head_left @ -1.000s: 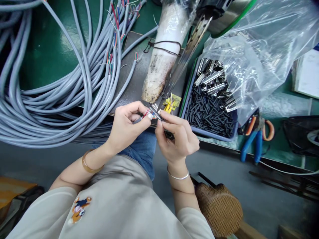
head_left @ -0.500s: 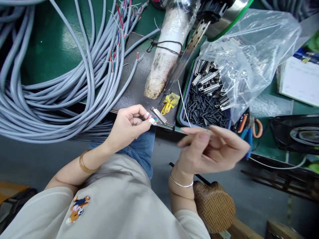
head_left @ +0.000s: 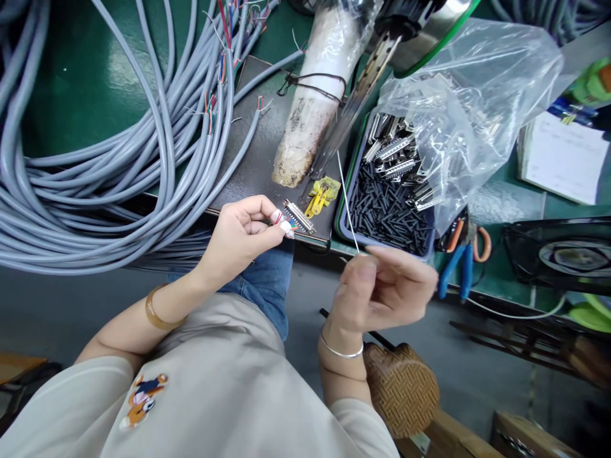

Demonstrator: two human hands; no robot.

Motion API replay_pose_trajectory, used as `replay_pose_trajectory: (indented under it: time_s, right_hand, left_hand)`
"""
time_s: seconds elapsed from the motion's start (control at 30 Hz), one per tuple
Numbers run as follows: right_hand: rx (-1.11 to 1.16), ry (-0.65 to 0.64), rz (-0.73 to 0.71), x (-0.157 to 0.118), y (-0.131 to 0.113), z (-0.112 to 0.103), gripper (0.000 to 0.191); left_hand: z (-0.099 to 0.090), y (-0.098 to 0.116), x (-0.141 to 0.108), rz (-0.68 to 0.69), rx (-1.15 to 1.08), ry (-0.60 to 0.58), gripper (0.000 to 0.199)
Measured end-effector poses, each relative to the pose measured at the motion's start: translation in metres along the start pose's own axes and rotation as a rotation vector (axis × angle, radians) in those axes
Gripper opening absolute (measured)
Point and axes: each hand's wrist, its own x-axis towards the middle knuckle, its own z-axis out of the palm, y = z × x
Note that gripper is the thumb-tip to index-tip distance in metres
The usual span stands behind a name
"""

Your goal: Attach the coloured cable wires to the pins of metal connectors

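Left fingers [head_left: 267,238] pinched on coloured wires [head_left: 293,225], connector [head_left: 300,217] just beyond; kinda blurry right fingers [head_left: 403,263] probably pinching white wire [head_left: 347,207].

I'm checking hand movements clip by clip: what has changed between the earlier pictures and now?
The right hand has left the connector and moved off to the right. The white strand has swung right too and now slants down to that hand; blur hides whether it is pinched. The left hand still pinches coloured wires beside the connector, which has stayed put.
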Motion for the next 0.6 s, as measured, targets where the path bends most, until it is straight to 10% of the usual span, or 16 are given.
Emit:
replay_pose_trajectory:
  time_s: [0.27,0.47,0.6]
  right_hand:
    - [-0.131,-0.177,0.055,-0.0013,0.0014,-0.0045,0.021]
    - [0.017,0.090,-0.087,-0.0004,0.0043,0.0016,0.029]
    - [-0.010,-0.006,-0.035,-0.0006,0.0034,0.0049,0.033]
  left_hand:
    - [-0.0013,-0.0012,0.0001,-0.060,0.027,0.033,0.019]
    - [-0.0021,-0.0017,-0.0011,-0.058,0.020,0.023,0.018]
    - [-0.0019,-0.0007,-0.0012,-0.057,0.005,-0.002,0.019]
